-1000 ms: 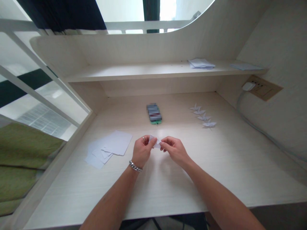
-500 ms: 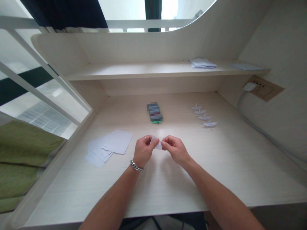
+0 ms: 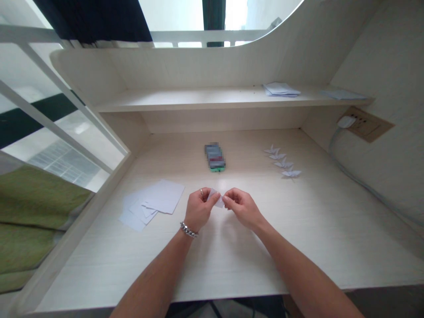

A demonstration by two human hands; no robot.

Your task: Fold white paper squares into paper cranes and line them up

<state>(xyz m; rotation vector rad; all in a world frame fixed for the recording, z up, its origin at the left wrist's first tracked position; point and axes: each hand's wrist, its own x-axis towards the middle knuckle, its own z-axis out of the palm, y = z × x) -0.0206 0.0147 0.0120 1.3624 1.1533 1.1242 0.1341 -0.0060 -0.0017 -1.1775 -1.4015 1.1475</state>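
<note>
A small folded piece of white paper (image 3: 219, 202) is held up over the desk between my two hands. My left hand (image 3: 199, 207), with a ring and a chain bracelet, pinches its left part between thumb and fingers. The thumb and fingertips of my right hand (image 3: 242, 206) close on its right edge. My fingers cover much of the paper, so its exact fold is hard to make out. To the right, several folded paper cranes (image 3: 283, 163) stand in a slanting row. Loose white paper sheets (image 3: 165, 194) lie overlapping left of my left hand.
A pixelated, phone-like object (image 3: 215, 157) lies beyond my hands. The shelf (image 3: 185, 98) above the desk (image 3: 132, 265) bears a paper stack (image 3: 281, 89) and a flat sheet (image 3: 343, 95). A white plug (image 3: 346, 121) sits in the right wall socket, its cable running down the wall.
The whole view has shifted very slightly. Both hands keep their pinch on the folded paper, with hardly any visible movement.
</note>
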